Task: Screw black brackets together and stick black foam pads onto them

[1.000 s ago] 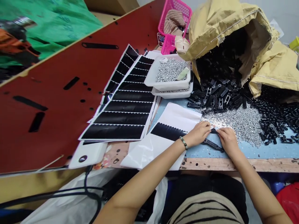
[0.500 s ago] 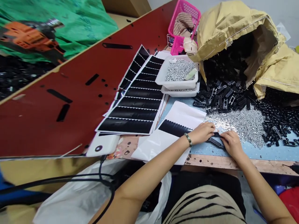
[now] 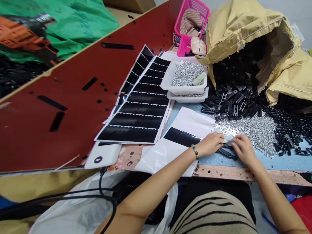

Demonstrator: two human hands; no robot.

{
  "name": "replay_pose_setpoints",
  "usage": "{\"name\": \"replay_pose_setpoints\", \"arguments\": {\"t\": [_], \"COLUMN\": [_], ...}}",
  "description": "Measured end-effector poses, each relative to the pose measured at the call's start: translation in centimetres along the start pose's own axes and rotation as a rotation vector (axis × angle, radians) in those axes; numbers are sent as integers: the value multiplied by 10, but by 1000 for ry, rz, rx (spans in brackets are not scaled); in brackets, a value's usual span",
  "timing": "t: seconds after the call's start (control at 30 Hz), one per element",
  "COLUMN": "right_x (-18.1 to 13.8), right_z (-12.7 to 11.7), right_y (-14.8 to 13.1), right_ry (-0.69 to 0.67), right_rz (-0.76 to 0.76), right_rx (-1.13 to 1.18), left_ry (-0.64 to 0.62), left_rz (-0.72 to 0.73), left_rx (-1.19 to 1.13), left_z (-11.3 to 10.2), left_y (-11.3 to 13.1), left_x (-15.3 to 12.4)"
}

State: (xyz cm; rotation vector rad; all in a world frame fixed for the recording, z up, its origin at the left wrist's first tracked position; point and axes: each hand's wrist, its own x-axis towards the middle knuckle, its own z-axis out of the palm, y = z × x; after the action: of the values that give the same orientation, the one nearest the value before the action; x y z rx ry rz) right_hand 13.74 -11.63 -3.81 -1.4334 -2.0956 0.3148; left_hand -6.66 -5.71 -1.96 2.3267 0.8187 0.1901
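Note:
My left hand [image 3: 213,143], a beaded bracelet at its wrist, is closed in a pinch at the front of the blue mat. Facing it, my right hand [image 3: 243,149] is also pinched, its fingertips nearly meeting the left ones. Between them is a small dark part [image 3: 227,144], mostly hidden by the fingers. A bit of white shows at the left fingertips. Just below, a long black plastic link [image 3: 227,153] lies on the mat. Left of my left hand is a sheet of black stickers [image 3: 182,137] on white backing.
Behind my hands lie loose silver pins [image 3: 262,131] and black plastic pieces [image 3: 234,104], spilling from a paper sack [image 3: 246,19]. A white tub of pins [image 3: 168,81] stands at the back. More sticker sheets [image 3: 131,120] lean near the red board [image 3: 48,136].
My fingertips have shifted slightly around the small part, and the right hand's fingers are raised a little. The black link below shows more fully. The camera view has shifted slightly.

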Motion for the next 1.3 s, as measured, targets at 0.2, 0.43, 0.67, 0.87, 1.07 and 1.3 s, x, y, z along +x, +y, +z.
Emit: {"name": "replay_pose_setpoints", "arguments": {"t": [0.2,0.43,0.67,0.87,1.07,1.3], "right_x": [99,94,68,62,56,61], "right_z": [7,-16,-104,-103,-54,-23], "right_y": [-5,18,143,132,31,-19], "right_ry": [54,-29,369,428,268,358], "right_rz": [48,-5,498,455,414,468], "right_rx": [-259,-98,-298,76,635,903], "left_ry": [241,400,191,153,91,335], "left_rz": [-5,-72,-242,-258,-246,-166], "left_rx": [106,335,-306,-870,-1025,-498], "left_z": [-20,-35,-29,-31,-26,-25], "left_y": [10,-1,14,24,23,36], "left_x": [-3,38,39,37,42,34]}}
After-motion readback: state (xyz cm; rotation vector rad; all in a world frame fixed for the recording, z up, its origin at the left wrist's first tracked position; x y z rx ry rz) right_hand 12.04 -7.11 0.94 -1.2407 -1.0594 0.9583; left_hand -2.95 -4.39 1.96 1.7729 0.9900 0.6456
